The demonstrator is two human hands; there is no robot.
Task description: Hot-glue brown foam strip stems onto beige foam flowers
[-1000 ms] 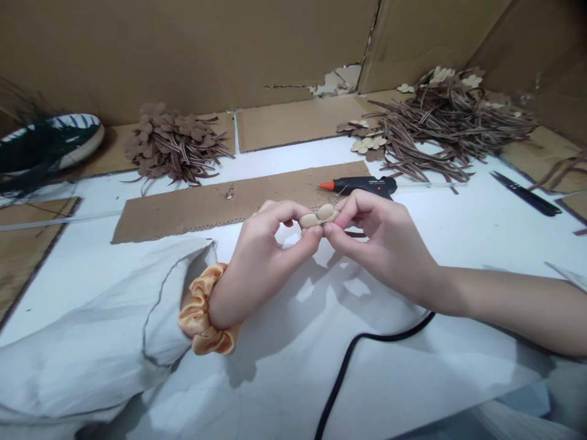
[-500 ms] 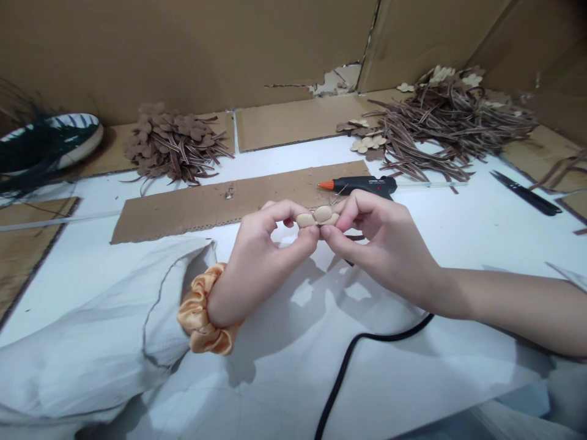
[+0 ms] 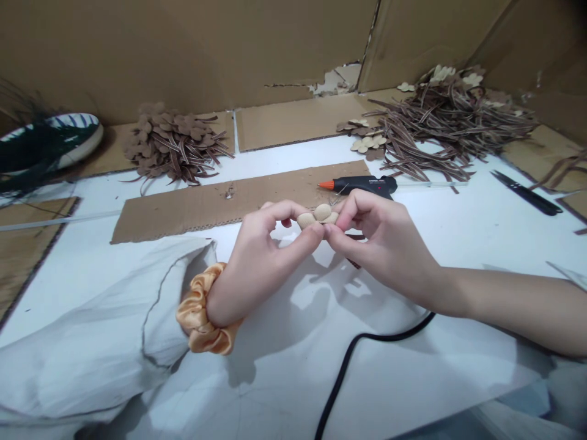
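Both hands meet at the middle of the view, pinching a small cluster of beige fabric petals (image 3: 318, 217) between the fingertips. My left hand (image 3: 268, 260) holds it from the left, with an orange satin scrunchie (image 3: 204, 311) on that wrist. My right hand (image 3: 385, 244) grips the other side. A thin wire (image 3: 338, 197) pokes up behind the cluster, and a dark stem (image 3: 354, 263) shows below my right hand. Just beyond my fingers lies a black hot glue gun (image 3: 362, 185) with an orange nozzle.
A cardboard strip (image 3: 220, 205) lies on the white table (image 3: 481, 244), under the glue gun. Piles of brown petals (image 3: 174, 143) and striped strips (image 3: 449, 128) stand behind it. Black snips (image 3: 525, 192) lie right, a black cord (image 3: 362, 354) runs forward, and a grey sleeve (image 3: 92, 330) lies left.
The hands stay together in nearly the same place. The petal cluster has shifted slightly between the fingertips, and the dark stem now shows lower beneath my right hand.
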